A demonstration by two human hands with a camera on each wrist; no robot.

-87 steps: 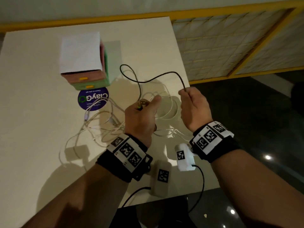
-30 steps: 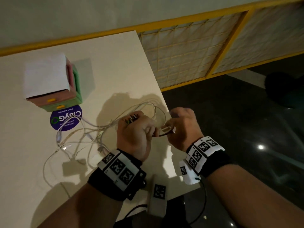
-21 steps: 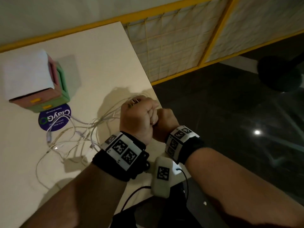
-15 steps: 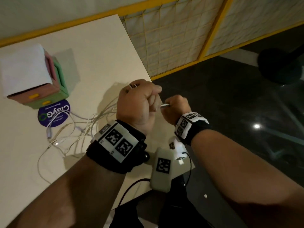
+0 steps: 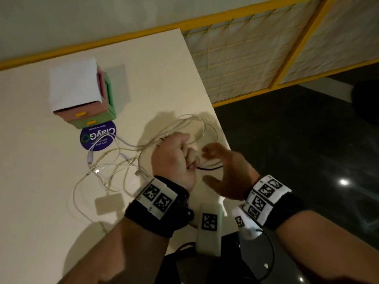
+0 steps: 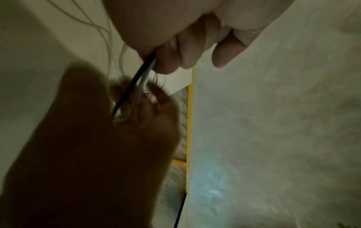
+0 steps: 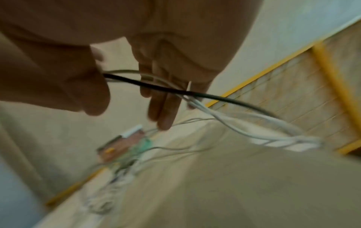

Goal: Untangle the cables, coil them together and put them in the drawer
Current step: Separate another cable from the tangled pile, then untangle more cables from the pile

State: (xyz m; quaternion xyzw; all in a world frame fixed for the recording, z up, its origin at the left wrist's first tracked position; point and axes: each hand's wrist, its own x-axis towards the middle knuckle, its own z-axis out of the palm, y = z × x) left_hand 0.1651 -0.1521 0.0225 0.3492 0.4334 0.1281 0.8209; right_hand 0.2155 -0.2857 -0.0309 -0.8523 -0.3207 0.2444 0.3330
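Observation:
My left hand [image 5: 185, 158] is a fist that grips a bundle of white cables [image 5: 184, 121] together with a black cable [image 5: 209, 168]. In the left wrist view its fingers [image 6: 171, 61] curl round the black and white strands. My right hand [image 5: 206, 163] hovers just right of the fist with fingers spread and straight, holding nothing. The black cable [image 7: 162, 88] runs across in front of its fingers [image 7: 163, 111]. The remaining white cables [image 5: 110, 167] lie tangled on the table to the left. The small drawer box [image 5: 82, 95], with pink and green drawers, stands at the back left, both drawers shut.
A round purple sticker [image 5: 98, 136] lies in front of the drawer box, with a cable plug on it. The cream table [image 5: 41, 201] ends right beside my right hand, with dark floor [image 5: 297, 150] beyond. A yellow-framed mesh panel [image 5: 246, 58] stands behind.
My right hand has let go of the cable end it pinched and has opened. Both hands have dropped lower over the table. The left fist keeps its grip on the bundle.

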